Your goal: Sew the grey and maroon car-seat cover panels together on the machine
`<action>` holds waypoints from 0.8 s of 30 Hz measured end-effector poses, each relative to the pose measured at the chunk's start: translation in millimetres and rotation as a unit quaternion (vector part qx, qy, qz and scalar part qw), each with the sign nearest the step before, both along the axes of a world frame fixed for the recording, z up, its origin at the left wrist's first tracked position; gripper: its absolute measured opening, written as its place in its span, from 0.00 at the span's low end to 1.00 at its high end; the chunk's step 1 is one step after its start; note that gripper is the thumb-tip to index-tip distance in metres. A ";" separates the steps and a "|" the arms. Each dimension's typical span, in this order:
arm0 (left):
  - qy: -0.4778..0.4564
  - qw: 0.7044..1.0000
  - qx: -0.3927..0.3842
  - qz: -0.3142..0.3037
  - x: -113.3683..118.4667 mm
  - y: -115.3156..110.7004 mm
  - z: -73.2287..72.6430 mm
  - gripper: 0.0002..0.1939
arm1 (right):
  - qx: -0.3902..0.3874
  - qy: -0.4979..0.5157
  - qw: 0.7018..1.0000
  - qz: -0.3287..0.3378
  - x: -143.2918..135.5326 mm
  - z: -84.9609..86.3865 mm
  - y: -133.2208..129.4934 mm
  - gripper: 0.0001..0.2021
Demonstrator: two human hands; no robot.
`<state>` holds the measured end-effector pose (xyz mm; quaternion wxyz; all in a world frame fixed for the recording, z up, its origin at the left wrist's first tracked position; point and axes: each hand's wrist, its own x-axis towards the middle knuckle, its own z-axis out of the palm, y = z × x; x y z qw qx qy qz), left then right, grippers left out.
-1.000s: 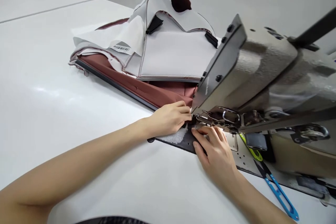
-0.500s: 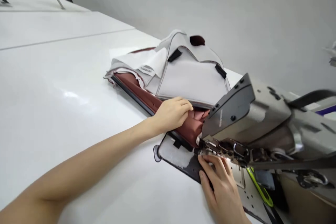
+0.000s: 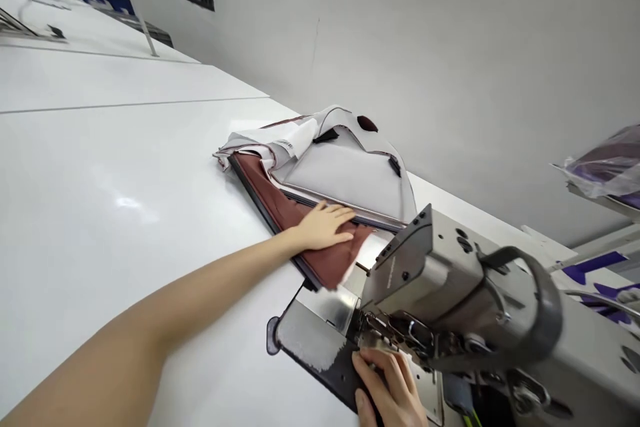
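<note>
Presently, the left hand point(image 3: 323, 225) lies palm down on the red-brown cloth point(image 3: 267, 197), with its fingers a little spread and the thumb apart; it presses rather than pinches. The cloth is on the white table point(image 3: 125, 267), in front of the pale padded pieces point(image 3: 350, 180), and its near end reaches the shiny plate point(image 3: 333, 307) beside the sewing machine point(image 3: 450, 293).

The right hand point(image 3: 395, 393) rests at the dark plate point(image 3: 333, 357) with bent fingers. Whether something is pinched there, I cannot tell.

As I judge it, the main danger is at this right hand: its fingertips are close below the machine head, so a careless slip could bring them against the metal parts. Also, the left palm covers only one part of the cloth; a sideways push could wrinkle it, or fold its loose end under itself. The black strip point(image 3: 257, 197) along its side looks stiffer, and it could catch on the plate corner if the cloth is dragged. The bulky pieces behind could make such a drag uneven.
</note>
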<state>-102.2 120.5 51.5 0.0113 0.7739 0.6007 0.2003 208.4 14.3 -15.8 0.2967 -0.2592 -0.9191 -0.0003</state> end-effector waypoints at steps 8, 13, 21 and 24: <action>0.024 0.982 -0.120 0.144 -133.2 -145.1 2.0 0.34 | 0.026 0.023 0.999 0.017 -1.7 -0.4 0.3 0.15; 0.022 0.976 -0.071 0.207 -140.3 -242.7 1.6 0.25 | 0.062 0.039 0.996 0.052 -22.4 -1.2 -18.4 0.23; 0.040 0.973 0.010 0.226 -77.6 -257.4 -3.3 0.27 | 0.130 0.075 0.984 0.094 -146.6 59.4 2.0 0.17; 0.024 0.976 -0.002 0.218 -66.1 -229.3 4.5 0.35 | 0.124 0.089 0.983 0.100 -177.5 86.6 13.6 0.16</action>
